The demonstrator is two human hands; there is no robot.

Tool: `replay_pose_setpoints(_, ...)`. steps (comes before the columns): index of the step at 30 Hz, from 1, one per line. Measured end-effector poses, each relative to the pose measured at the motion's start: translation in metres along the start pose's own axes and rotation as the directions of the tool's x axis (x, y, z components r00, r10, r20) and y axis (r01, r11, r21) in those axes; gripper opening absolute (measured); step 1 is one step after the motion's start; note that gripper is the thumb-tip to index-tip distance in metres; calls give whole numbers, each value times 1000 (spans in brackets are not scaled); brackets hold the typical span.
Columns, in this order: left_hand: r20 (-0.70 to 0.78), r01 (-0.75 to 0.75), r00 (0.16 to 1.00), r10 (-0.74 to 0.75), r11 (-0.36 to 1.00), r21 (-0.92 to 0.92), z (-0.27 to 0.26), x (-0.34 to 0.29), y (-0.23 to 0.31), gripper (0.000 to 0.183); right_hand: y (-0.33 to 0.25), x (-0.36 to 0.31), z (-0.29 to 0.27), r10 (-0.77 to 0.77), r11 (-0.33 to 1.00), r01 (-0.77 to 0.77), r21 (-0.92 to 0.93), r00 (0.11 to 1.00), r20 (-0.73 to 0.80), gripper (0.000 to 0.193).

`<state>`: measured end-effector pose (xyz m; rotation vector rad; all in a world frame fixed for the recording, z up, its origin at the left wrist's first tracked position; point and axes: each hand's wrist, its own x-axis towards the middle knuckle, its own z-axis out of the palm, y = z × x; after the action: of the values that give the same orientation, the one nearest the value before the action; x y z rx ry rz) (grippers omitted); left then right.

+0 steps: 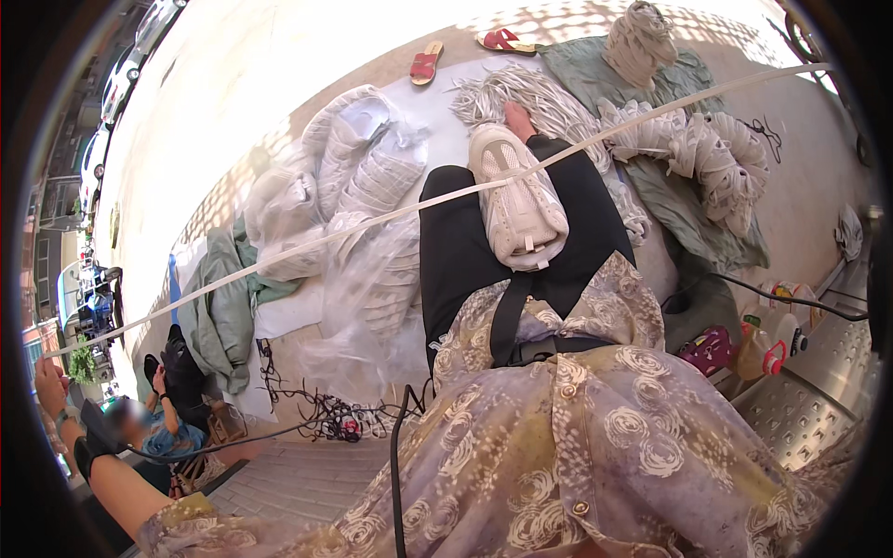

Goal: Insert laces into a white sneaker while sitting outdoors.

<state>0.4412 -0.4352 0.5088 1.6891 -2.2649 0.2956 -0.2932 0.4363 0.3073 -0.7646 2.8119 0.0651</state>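
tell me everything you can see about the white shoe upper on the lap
The white shoe upper lies on the person's black-trousered right thigh, long axis running away from the body. It looks like pale mesh or knit with stitched panels and a small tab at the near end. A taut white strap crosses over its far part. Neither hand touches it.

A white shoe (517, 197) rests on black trousers (456, 251), under a lilac garment (595, 437) patterned with cream rose swirls. At twelve o'clock lie red sandals (426, 63); the crossing strap (372, 221) looks off-white, perhaps cream.
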Motion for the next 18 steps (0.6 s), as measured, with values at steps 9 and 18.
replay_pose_setpoints(9,-72,71,995,-76,995,-65,32,-16,12,20,-39,51,96,11,930,-100,353,970,244,11)
replay_pose_setpoints(18,894,227,419,-157,972,64,262,-228,191,17,-135,67,212,-51,727,-292,622,880,472,12)
